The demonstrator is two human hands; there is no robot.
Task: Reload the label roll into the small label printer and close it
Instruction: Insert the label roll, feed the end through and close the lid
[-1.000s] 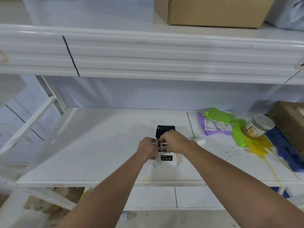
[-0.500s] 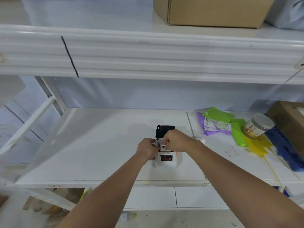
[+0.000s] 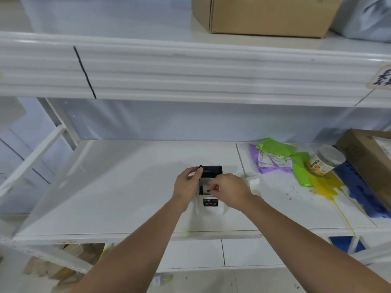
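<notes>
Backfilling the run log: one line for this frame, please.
stage: loading roll | printer: on shelf | lid: open, left hand on it | right hand: at roll bay | closed: no

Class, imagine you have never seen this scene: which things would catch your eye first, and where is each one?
Two bare forearms reach in from below, the left hand and right hand meeting on a small white label printer near the shelf's front edge, its black lid raised. To the right lies a bright clutter: green and purple bags, a clear jar and a yellow bag. A cardboard box sits on the shelf above.
</notes>
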